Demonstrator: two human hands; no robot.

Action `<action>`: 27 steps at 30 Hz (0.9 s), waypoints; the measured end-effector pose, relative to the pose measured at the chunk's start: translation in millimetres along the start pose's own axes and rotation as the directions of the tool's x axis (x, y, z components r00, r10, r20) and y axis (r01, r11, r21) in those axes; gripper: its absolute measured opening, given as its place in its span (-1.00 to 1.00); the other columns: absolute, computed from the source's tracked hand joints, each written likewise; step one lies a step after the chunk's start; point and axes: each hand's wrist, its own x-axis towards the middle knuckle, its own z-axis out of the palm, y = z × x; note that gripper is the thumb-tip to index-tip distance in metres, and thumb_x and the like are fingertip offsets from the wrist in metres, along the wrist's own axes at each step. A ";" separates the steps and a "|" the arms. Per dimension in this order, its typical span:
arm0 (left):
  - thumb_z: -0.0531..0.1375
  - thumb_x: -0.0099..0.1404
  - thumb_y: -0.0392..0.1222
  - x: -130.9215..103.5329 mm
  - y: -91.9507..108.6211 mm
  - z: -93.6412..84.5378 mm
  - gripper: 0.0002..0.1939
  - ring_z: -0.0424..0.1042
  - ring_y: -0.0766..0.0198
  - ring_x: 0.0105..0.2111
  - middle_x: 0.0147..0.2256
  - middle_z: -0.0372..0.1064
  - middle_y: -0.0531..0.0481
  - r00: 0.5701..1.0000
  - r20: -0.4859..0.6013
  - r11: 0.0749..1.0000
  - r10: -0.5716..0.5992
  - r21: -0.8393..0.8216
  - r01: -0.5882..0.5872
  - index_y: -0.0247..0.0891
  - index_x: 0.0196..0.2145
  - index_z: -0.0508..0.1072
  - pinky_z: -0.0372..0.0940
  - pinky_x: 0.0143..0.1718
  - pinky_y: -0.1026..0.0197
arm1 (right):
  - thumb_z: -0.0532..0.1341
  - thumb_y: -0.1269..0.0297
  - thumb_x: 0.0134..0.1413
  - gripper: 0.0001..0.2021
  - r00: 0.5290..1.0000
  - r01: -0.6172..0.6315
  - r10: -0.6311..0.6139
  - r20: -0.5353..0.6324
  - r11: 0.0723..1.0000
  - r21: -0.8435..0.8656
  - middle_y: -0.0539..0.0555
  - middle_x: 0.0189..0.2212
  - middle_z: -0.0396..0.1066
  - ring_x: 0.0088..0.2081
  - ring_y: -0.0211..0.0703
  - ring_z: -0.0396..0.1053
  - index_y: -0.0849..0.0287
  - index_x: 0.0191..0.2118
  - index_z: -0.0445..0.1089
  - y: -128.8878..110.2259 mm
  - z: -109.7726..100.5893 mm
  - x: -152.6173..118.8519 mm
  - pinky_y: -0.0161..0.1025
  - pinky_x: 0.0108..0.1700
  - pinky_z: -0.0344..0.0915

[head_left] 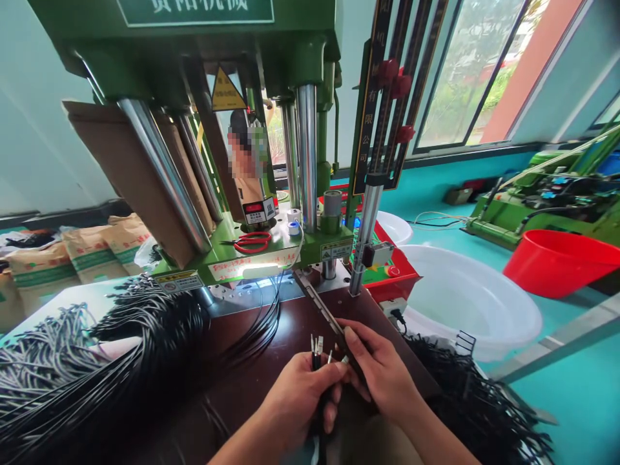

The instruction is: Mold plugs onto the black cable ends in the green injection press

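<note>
Right now my left hand [298, 394] is curled around a few black wires [316, 361], gripping them just below their bare metal tips, which stick up above my fingers. My right hand [380, 371] sits just beside it, thumb and forefinger pinched together at the tip of one of those wires, so both hands are close together and clamped on the same small bunch. I think the right hand also touches the slim metal rail [322, 307] that runs across the dark brown worktable [271, 336], though my fingers cover that spot and I cannot be sure.

The wires in my grip are in front of the green press [252, 194], on the near side of the worktable, with the rail leading from them back toward the press base. Left of the press a thick bundle of black cables [121, 342] fans out over the table, and some strands of it loop under the press platen. A pair of red-handled scissors [252, 242] lies on the press's green ledge. Right of the press stands a white plastic basin [475, 303], and further right a red tub [557, 261]. Near my right wrist, on the basin side, lies another heap of black cables [475, 400].
</note>
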 end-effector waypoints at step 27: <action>0.40 -0.03 -0.20 -0.6 1.6 -12.9 -0.62 0.22 0.46 -0.59 -0.51 0.27 0.04 0.991 -0.131 0.972 -0.019 -0.235 -0.012 -0.38 -0.34 0.32 0.13 -0.61 0.40 | 0.12 -0.15 0.15 -0.36 0.998 -0.058 0.058 0.009 0.996 0.061 -0.12 -0.67 0.12 -0.71 -0.41 0.00 0.24 0.18 0.20 -4.2 0.0 -10.0 -0.47 -0.77 0.00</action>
